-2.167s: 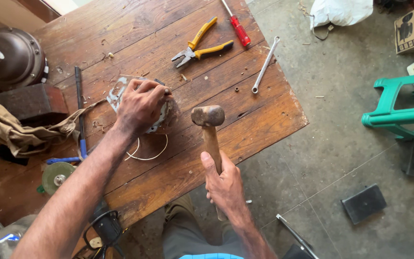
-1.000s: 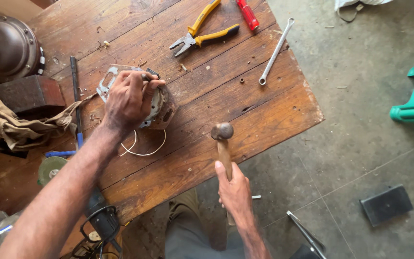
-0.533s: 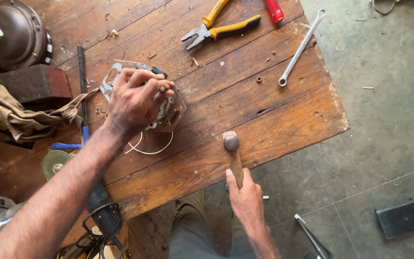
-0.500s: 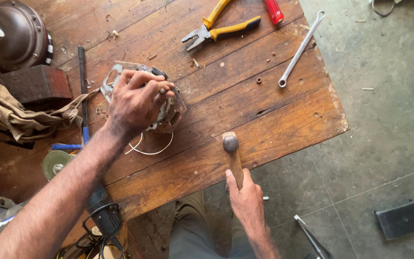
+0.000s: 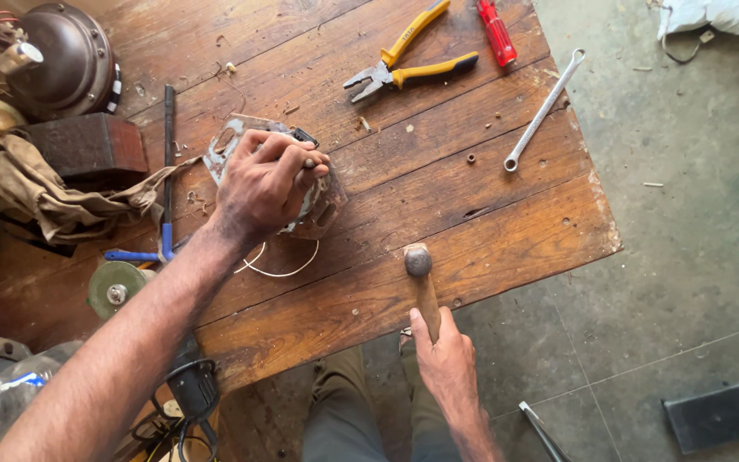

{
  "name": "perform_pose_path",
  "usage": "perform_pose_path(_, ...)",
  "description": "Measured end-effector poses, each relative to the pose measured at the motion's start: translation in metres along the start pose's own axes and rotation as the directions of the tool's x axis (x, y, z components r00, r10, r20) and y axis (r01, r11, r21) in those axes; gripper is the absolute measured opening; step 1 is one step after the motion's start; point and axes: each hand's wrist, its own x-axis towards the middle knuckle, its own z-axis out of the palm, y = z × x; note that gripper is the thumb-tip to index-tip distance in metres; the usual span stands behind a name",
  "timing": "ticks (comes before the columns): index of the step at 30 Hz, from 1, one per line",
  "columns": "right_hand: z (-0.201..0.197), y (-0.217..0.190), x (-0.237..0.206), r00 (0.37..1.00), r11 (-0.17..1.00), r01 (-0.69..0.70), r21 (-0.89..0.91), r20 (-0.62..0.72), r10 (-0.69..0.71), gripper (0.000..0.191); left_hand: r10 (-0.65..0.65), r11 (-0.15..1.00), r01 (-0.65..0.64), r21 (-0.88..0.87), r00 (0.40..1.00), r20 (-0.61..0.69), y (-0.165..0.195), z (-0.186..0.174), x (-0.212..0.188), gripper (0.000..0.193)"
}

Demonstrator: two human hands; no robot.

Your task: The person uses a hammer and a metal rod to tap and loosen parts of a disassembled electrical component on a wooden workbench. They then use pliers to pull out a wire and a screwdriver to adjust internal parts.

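My left hand (image 5: 265, 186) presses down on a grey metal motor part (image 5: 241, 145) lying on the wooden table (image 5: 506, 214), fingers curled around a small dark piece on top of it. A white wire loop (image 5: 284, 265) trails out from under that part. My right hand (image 5: 444, 364) grips the wooden handle of a hammer (image 5: 421, 278) at the table's near edge. The hammer's steel head rests low over the planks, to the right of the motor part and apart from it.
Yellow-handled pliers (image 5: 404, 64), a red screwdriver (image 5: 496, 32) and a silver wrench (image 5: 545, 109) lie at the far side. A brown domed housing (image 5: 66, 56), a wood block (image 5: 87, 150), a rag (image 5: 44, 201) and a grinding disc (image 5: 117, 289) crowd the left. Concrete floor lies to the right.
The hammer has come down from a raised position beside the motor part to the table's near edge. My left hand stays on the part. The view has shifted right.
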Motion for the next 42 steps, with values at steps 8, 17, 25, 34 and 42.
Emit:
perform_pose_path(8, 0.0, -0.002, -0.001, 1.0, 1.0, 0.007, 0.017, -0.002, -0.007, 0.044, -0.029, 0.998, 0.028, -0.049, 0.999, -0.021, -0.006, 0.006, -0.007, 0.014)
perform_pose_path(17, 0.013, 0.0, 0.004, 0.997, 0.997, -0.055, 0.052, -0.048, 0.057, 0.04, -0.298, 0.928, 0.249, -0.278, 0.942, -0.152, -0.017, 0.011, -0.012, 0.028)
perform_pose_path(25, 0.059, 0.077, 0.037, 0.979, 0.998, -0.064, -0.003, -0.193, 0.062, 0.035, -0.352, 0.864, 0.296, -0.408, 0.934, -0.068, -0.042, 0.023, -0.017, 0.025)
perform_pose_path(34, 0.094, 0.178, 0.07, 0.95, 0.983, 0.176, 0.052, -0.271, -0.156, 0.035, -0.269, 0.873, 0.191, -0.448, 0.956, -0.116, -0.047, 0.024, -0.029, 0.027)
perform_pose_path(42, 0.095, 0.176, 0.07, 0.959, 0.993, 0.114, 0.029, -0.263, -0.102, 0.034, -0.274, 0.868, 0.188, -0.459, 0.953, -0.128, -0.045, 0.025, -0.035, 0.023)
